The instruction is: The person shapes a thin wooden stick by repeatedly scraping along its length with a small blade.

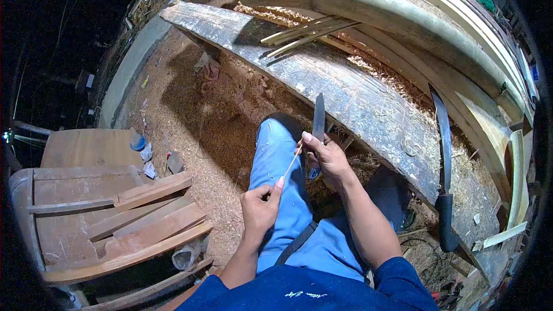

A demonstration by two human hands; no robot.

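Above my lap, a thin light strip (pixel 292 163) runs between my two hands. My left hand (pixel 261 207) is closed, pinching its lower end between thumb and fingers. My right hand (pixel 327 158) is closed round a knife (pixel 319 118), whose blade points up and away from me; its blue handle shows below the fingers. The strip's upper end meets my right thumb and fingers beside the blade. Whether the blade touches the strip I cannot tell.
A worn plank bench (pixel 357 101) crosses in front, bearing thin split sticks (pixel 311 34) and a long dark-handled blade (pixel 442 138). A thick bamboo pole (pixel 391 14) curves behind. Wood pieces (pixel 155 224) lie on a wooden chair (pixel 75 181) at left. Shavings (pixel 201 167) cover the floor.
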